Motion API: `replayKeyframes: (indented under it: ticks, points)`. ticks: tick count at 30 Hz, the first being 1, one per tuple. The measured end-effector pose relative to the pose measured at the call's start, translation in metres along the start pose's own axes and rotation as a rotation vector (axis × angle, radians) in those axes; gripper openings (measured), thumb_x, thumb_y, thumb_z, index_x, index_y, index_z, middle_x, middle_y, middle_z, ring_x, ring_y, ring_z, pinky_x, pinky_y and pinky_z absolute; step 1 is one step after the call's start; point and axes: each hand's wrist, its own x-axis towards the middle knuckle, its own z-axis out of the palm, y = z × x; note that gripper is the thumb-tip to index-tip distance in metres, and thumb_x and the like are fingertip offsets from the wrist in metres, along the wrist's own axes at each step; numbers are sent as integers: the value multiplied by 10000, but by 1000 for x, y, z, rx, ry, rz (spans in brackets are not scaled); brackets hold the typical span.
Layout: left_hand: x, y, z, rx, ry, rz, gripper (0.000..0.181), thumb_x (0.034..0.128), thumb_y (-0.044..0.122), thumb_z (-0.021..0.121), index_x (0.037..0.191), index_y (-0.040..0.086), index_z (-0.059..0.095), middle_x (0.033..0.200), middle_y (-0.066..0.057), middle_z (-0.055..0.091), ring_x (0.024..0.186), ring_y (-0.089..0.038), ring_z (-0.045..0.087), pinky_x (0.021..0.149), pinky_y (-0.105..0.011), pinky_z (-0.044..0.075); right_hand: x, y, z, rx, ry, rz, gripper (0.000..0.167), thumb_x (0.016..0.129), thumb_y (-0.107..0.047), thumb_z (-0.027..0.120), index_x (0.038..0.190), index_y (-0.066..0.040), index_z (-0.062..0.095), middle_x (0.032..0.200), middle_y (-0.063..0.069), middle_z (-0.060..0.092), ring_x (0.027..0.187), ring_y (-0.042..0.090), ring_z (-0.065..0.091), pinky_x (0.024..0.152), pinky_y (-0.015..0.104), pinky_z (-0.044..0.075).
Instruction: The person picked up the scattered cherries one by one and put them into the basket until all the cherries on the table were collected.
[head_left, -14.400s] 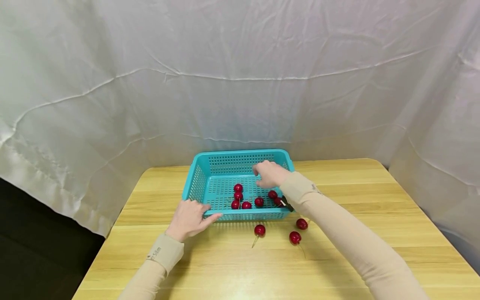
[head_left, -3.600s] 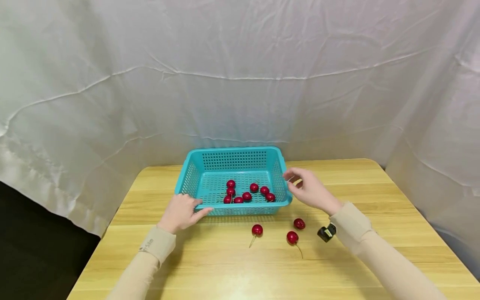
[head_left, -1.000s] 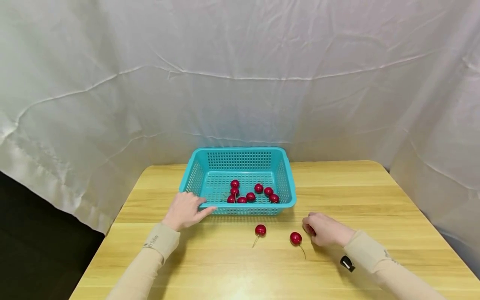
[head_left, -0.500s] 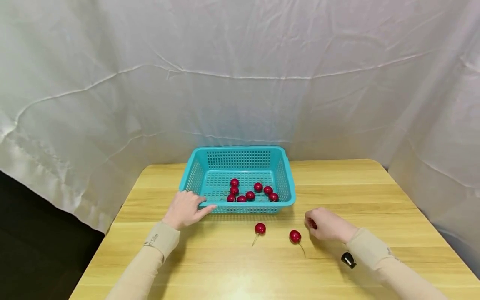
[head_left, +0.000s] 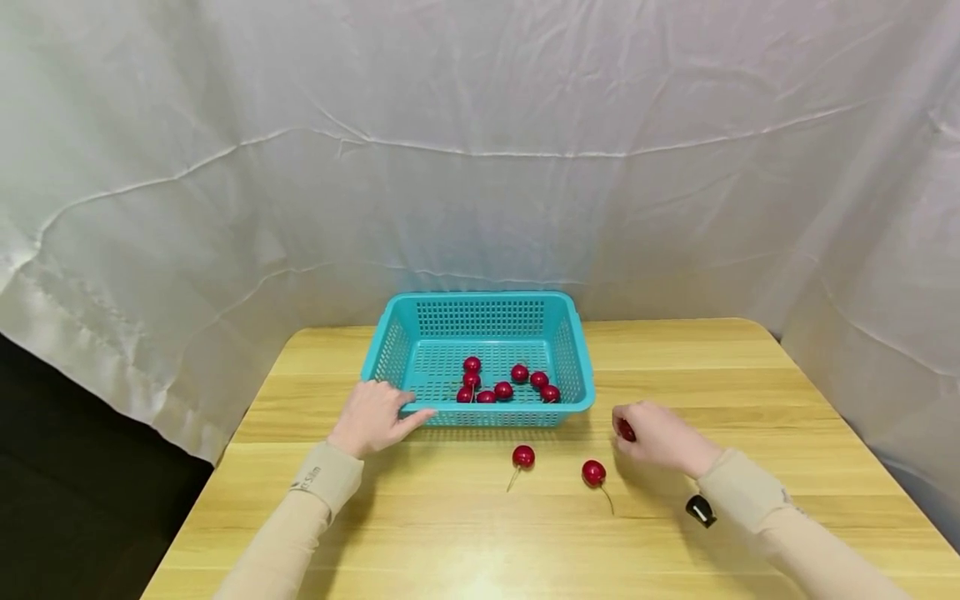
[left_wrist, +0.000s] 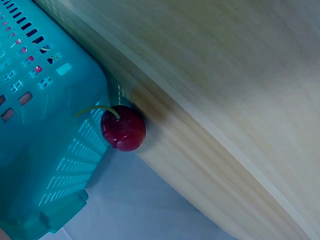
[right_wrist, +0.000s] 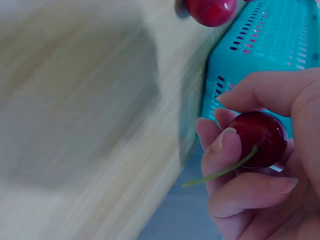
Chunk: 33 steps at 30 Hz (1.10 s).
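Note:
A turquoise perforated plastic basket [head_left: 480,415] stands on the table with several red cherries [head_left: 503,390] inside. My left hand [head_left: 372,419] holds its near left corner, thumb outside the rim and the other fingers over it. My right hand [head_left: 660,437] is to the right of the basket and grips a dark red cherry [right_wrist: 262,137] with a green stem, seen between curled fingers in the right wrist view. On the table in front of the basket lie one cherry [head_left: 523,457] and, further right, another cherry [head_left: 594,473], both with stems.
The wooden table [head_left: 450,533] has a far edge just behind the basket. A pale cloth curtain [head_left: 480,208] hangs behind it and at both sides. A small black device [head_left: 701,511] sits at the right wrist.
Over the last few seconds my right hand left the basket's right side and took a cherry from the table. In the last second it rose slightly with it. My left hand stays at the basket.

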Motion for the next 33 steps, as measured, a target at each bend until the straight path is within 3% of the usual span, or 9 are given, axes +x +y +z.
replayKeyframes:
  ticks: [19, 33]
  points:
    - [1, 0, 0, 13, -22, -8, 585, 963, 664, 472, 571, 230, 471, 485, 124, 215, 419, -66, 266, 452, -204, 181, 25, -12, -36, 7, 81, -2, 175, 850, -36, 671, 741, -123, 565, 602, -63, 471, 530, 38, 387, 512, 191, 351]
    - [1, 0, 1, 15, -20, -5, 605, 965, 674, 459, 559, 226, 468, 484, 122, 191, 414, -69, 245, 444, -203, 158, 48, -32, -63, 15, 158, -17, 156, 870, -54, 680, 753, -104, 590, 597, -38, 472, 515, 75, 400, 506, 215, 343]
